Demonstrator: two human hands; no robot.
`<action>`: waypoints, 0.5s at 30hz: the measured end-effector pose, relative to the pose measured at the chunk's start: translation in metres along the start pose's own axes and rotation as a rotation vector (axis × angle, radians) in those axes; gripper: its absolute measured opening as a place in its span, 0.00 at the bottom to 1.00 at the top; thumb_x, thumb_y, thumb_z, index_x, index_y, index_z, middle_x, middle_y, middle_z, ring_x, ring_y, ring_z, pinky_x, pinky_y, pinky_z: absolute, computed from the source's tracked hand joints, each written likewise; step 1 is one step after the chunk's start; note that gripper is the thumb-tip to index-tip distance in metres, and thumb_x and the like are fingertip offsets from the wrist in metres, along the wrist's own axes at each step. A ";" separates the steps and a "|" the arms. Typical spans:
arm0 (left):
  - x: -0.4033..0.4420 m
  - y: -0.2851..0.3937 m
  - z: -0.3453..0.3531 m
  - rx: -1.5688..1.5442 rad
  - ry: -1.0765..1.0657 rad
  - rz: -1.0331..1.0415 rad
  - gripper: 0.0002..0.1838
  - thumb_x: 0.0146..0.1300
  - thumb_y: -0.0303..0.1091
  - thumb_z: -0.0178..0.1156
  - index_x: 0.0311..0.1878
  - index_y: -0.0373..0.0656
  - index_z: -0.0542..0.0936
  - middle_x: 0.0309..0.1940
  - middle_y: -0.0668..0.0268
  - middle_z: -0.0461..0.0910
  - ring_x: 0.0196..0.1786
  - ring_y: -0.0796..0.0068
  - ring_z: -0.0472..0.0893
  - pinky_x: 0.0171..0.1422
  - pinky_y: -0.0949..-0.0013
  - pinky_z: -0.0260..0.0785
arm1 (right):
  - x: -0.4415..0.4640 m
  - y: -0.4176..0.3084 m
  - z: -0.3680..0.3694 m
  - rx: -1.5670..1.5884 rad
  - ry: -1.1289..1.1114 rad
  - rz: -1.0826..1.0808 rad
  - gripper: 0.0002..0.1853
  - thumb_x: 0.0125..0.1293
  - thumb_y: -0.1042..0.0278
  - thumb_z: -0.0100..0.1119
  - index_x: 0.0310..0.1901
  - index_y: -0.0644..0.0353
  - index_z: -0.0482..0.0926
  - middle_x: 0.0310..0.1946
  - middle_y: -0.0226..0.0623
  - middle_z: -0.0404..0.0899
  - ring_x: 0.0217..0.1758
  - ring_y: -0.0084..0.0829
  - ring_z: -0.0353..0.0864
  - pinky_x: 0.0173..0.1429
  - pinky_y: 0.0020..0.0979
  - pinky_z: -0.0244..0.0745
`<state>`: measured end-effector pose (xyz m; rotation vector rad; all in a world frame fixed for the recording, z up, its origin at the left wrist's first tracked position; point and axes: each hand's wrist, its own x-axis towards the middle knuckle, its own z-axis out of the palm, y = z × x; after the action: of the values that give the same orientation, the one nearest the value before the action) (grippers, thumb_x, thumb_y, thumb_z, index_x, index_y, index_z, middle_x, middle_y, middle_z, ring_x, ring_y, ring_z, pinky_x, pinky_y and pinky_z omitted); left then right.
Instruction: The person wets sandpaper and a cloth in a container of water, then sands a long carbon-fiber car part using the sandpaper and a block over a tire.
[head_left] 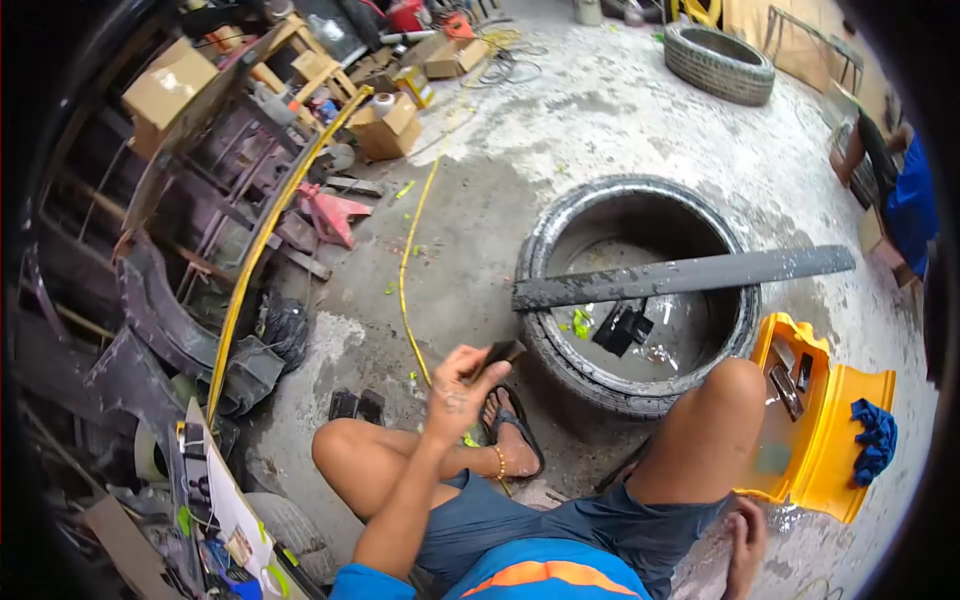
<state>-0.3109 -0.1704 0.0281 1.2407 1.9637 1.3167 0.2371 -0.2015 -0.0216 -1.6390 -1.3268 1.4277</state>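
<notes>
My left hand (462, 385) is raised over my left foot, its fingers closed around a small dark object (500, 353) that I cannot identify. My right hand (745, 545) hangs low beside my right thigh, near the yellow plastic part (800, 480), with its fingers apart and nothing in them. In front of me a tire (560, 370) lies flat on the floor. A long dark strip (690, 274) rests across its top. Inside the tire are a black piece (622, 327) and a bright green scrap (581, 322).
A blue cloth (873, 442) lies on the yellow part. Another tire (718, 65) is at the back right. A person in blue (912, 200) is at the right edge. A yellow hose (405, 270), red stand (330, 214) and cardboard box (385, 128) are on the left.
</notes>
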 end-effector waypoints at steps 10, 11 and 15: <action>-0.065 -0.020 0.050 -0.076 -0.036 -0.016 0.16 0.66 0.40 0.75 0.47 0.36 0.89 0.34 0.65 0.82 0.37 0.80 0.77 0.42 0.70 0.69 | 0.001 0.012 0.041 -0.148 -0.033 -0.467 0.27 0.51 0.77 0.81 0.54 0.63 0.80 0.52 0.39 0.72 0.37 0.28 0.80 0.40 0.25 0.78; -0.065 -0.024 0.051 -0.075 -0.065 -0.015 0.17 0.66 0.41 0.75 0.47 0.36 0.89 0.34 0.65 0.83 0.37 0.77 0.78 0.42 0.69 0.69 | 0.001 0.007 0.043 -0.143 -0.038 -0.477 0.27 0.51 0.77 0.81 0.54 0.63 0.80 0.52 0.39 0.72 0.37 0.28 0.80 0.40 0.25 0.78; -0.061 -0.063 0.065 -0.105 -0.142 0.025 0.19 0.64 0.43 0.77 0.46 0.35 0.89 0.35 0.61 0.85 0.39 0.71 0.82 0.44 0.65 0.72 | -0.001 -0.025 0.053 -0.243 0.112 -0.507 0.28 0.64 0.81 0.75 0.65 0.64 0.76 0.60 0.44 0.81 0.57 0.36 0.83 0.61 0.36 0.81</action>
<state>-0.2581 -0.2016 -0.0621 1.2751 1.7641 1.2895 0.1790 -0.2031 -0.0128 -1.3615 -1.7452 0.8909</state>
